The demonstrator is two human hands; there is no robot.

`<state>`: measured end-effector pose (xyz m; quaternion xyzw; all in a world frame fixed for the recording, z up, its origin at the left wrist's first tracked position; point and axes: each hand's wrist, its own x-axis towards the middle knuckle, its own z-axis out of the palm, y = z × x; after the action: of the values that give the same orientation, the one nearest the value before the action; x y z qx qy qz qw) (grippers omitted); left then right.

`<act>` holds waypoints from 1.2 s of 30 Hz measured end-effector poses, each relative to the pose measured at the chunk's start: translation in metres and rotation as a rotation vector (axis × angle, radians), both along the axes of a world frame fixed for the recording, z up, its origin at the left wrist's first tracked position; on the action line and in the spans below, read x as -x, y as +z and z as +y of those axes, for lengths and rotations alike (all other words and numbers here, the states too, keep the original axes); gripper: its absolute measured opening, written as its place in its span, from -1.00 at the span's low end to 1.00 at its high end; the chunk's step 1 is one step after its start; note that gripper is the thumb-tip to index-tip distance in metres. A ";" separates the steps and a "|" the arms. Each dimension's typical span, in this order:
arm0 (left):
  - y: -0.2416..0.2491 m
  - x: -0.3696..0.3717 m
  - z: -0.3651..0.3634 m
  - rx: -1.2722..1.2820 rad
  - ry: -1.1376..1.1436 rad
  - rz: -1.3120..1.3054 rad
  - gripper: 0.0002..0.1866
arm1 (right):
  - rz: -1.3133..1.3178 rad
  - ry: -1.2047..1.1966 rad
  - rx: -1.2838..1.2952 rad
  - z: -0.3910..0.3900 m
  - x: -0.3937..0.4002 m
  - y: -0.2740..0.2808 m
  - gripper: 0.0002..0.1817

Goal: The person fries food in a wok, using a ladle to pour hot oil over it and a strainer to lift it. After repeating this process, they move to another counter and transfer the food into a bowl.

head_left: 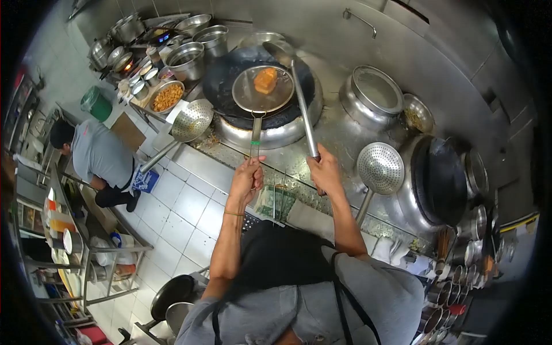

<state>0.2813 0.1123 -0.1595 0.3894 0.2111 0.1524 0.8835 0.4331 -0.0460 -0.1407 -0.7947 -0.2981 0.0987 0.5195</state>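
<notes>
My left hand [248, 177] is closed round the handle of a fine mesh strainer [244, 95], which is held level over a large black wok [221, 75]. An orange-brown piece of food [265, 80] lies on the mesh. In my right hand [326, 171] is the dark grip of a long metal ladle [303, 109]. Its bowl is over the back of the wok, beyond the strainer's right rim. Both hands are in front of the wok, apart from each other.
Perforated skimmers lie left [192, 121] and right [380, 168]. A lidded pot [376, 91] and second wok [440, 181] stand right. Bowls, pots and a bowl of fried pieces [167, 96] are back left. Another person [103, 149] bends at a left rack.
</notes>
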 end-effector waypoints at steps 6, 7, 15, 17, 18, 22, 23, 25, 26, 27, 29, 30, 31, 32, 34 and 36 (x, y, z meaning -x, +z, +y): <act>-0.004 0.004 -0.006 -0.095 0.020 0.065 -0.79 | -0.156 -0.045 0.004 0.012 -0.002 -0.004 -0.74; -0.005 0.005 -0.007 -0.104 0.021 0.069 -0.79 | -0.152 -0.045 -0.005 0.015 -0.001 -0.006 -0.74; -0.006 0.005 -0.004 -0.161 0.038 0.098 -0.79 | -0.163 0.063 0.029 0.023 0.006 -0.032 -0.65; -0.005 0.006 -0.005 -0.142 0.039 0.096 -0.79 | -0.117 0.075 0.060 0.022 0.010 -0.035 -0.65; -0.004 0.005 -0.006 -0.150 0.043 0.118 -0.79 | -0.124 0.082 0.057 0.022 0.008 -0.037 -0.64; -0.012 0.004 -0.005 -0.194 0.058 0.120 -0.79 | -0.136 0.065 0.031 0.024 0.002 -0.038 -0.62; -0.010 0.005 -0.004 -0.203 0.058 0.114 -0.79 | -0.141 0.064 0.023 0.024 0.000 -0.036 -0.62; -0.004 0.008 -0.003 -0.164 0.054 0.138 -0.79 | -0.057 0.080 0.060 0.024 -0.001 -0.029 -0.61; -0.005 0.008 -0.003 -0.167 0.058 0.134 -0.79 | -0.061 0.083 0.057 0.024 0.000 -0.026 -0.61; -0.005 0.009 -0.002 -0.170 0.056 0.140 -0.79 | -0.047 0.065 0.046 0.024 0.000 -0.023 -0.62; -0.007 0.009 -0.002 -0.177 0.057 0.139 -0.78 | -0.039 0.049 0.032 0.023 0.001 -0.019 -0.62; -0.008 0.008 -0.002 -0.177 0.055 0.131 -0.78 | -0.058 0.052 0.017 0.022 0.002 -0.018 -0.62; -0.009 0.008 -0.003 -0.176 0.053 0.125 -0.78 | -0.075 0.055 0.003 0.022 0.002 -0.017 -0.61; -0.010 0.008 -0.002 -0.178 0.055 0.122 -0.78 | -0.078 0.056 0.001 0.021 0.003 -0.015 -0.61; -0.011 0.007 -0.002 -0.165 0.052 0.120 -0.78 | -0.070 0.052 0.051 0.021 0.004 -0.011 -0.60; -0.012 0.007 -0.002 -0.164 0.052 0.115 -0.78 | -0.038 0.050 0.048 0.021 0.002 -0.013 -0.60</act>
<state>0.2742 0.1106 -0.1711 0.4628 0.2585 0.1692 0.8309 0.4312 -0.0251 -0.1542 -0.8011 -0.3251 0.1037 0.4918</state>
